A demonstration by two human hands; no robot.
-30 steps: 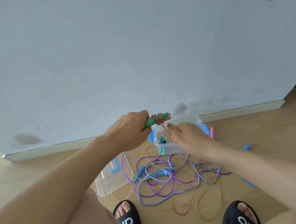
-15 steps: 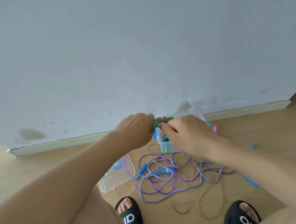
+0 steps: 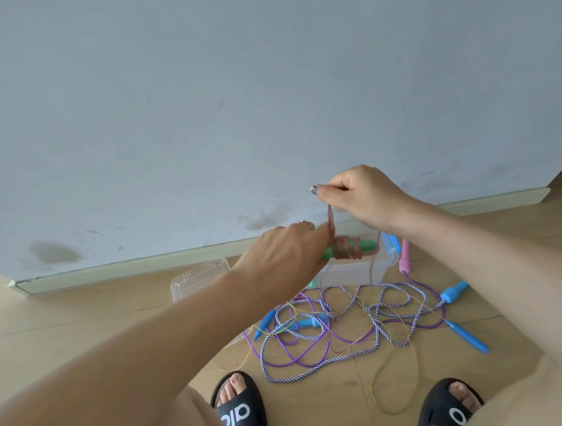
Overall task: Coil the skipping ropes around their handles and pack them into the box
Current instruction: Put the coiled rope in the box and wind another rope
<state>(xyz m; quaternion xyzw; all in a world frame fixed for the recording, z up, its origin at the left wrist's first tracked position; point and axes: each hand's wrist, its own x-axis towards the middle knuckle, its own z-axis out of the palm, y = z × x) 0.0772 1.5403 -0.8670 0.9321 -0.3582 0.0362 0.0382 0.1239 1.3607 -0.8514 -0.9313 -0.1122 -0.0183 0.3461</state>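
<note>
1. Gripping the green handle (image 3: 367,246), the left hand (image 3: 285,255) is holding it level, pink rope (image 3: 331,224) coiled around it.
2. Right hand (image 3: 360,194) is pinching that rope just above the handle, arm reaching forward.
3. Clear box (image 3: 352,269) is sitting directly below; tangled ropes (image 3: 345,324) are lying nearer the feet on the wooden floor (image 3: 82,317), grey wall (image 3: 233,100) standing beyond.

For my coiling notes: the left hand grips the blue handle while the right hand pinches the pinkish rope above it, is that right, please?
Not quite: the handle that the left hand grips is green, not blue, as the head view shows. The right hand does pinch the pinkish rope above it.
</note>
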